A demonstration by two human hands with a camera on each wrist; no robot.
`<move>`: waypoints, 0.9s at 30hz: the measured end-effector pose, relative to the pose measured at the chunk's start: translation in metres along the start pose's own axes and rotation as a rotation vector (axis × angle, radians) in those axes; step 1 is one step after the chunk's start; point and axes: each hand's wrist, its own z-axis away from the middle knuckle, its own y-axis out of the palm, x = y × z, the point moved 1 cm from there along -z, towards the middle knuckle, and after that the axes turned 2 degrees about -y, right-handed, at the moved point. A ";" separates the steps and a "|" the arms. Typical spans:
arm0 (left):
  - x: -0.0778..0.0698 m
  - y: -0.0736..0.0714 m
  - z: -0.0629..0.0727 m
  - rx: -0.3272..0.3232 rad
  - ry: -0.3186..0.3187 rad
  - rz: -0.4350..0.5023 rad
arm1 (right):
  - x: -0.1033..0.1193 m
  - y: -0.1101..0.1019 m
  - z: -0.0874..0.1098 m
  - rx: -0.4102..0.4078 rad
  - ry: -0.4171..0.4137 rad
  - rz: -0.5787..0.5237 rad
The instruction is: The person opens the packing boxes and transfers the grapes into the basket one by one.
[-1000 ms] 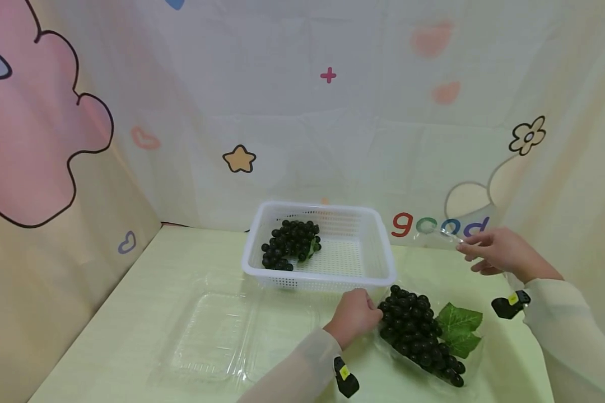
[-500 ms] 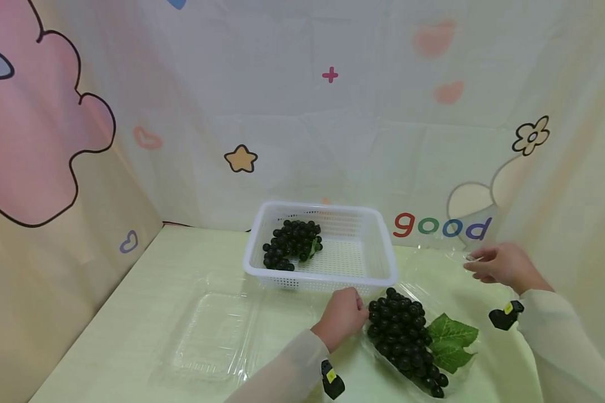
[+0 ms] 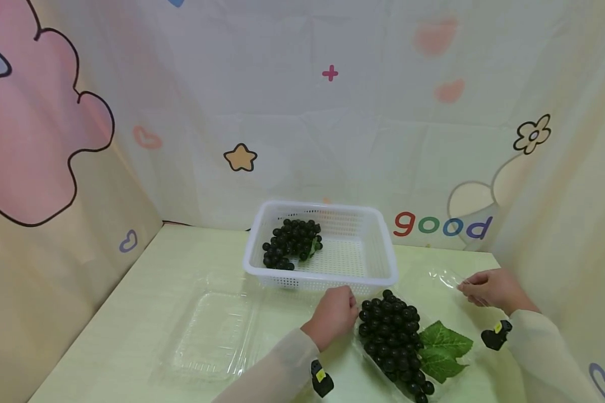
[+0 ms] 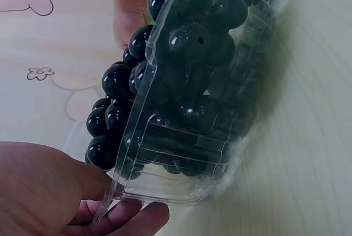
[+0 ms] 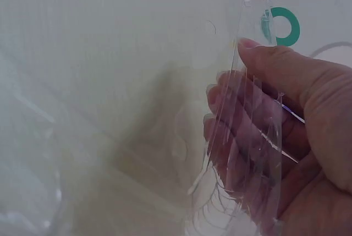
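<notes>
Dark grapes (image 3: 390, 336) with a green leaf (image 3: 441, 352) lie in a clear plastic clamshell box at the right front of the table. My left hand (image 3: 333, 316) pinches the box's rim at its near-left corner; in the left wrist view the thumb is above the rim and the fingers under the clear wall (image 4: 165, 189). At the far right my right hand (image 3: 494, 288) grips the edge of the box's raised lid (image 3: 443, 277). The right wrist view shows the thumb on one face of the lid (image 5: 242, 131) and the fingers seen through the plastic.
Behind the left hand stands a white slotted basket (image 3: 327, 279) with another bunch of grapes (image 3: 292, 240) in its left half. A second clear clamshell box (image 3: 212, 336) lies on the left of the table (image 3: 131, 330). A printed curtain (image 3: 358, 140) hangs behind.
My right hand has come down and nearer, tilting the lid lower. The box with grapes has slid left and a little nearer, my left hand moving with it.
</notes>
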 end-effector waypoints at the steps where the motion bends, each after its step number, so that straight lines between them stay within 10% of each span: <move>1: 0.001 -0.001 0.000 0.002 0.003 -0.002 | -0.002 0.002 0.000 0.004 0.004 -0.008; 27: 0.003 -0.017 0.009 -0.012 0.013 -0.038 | -0.012 0.023 0.003 0.000 0.003 0.065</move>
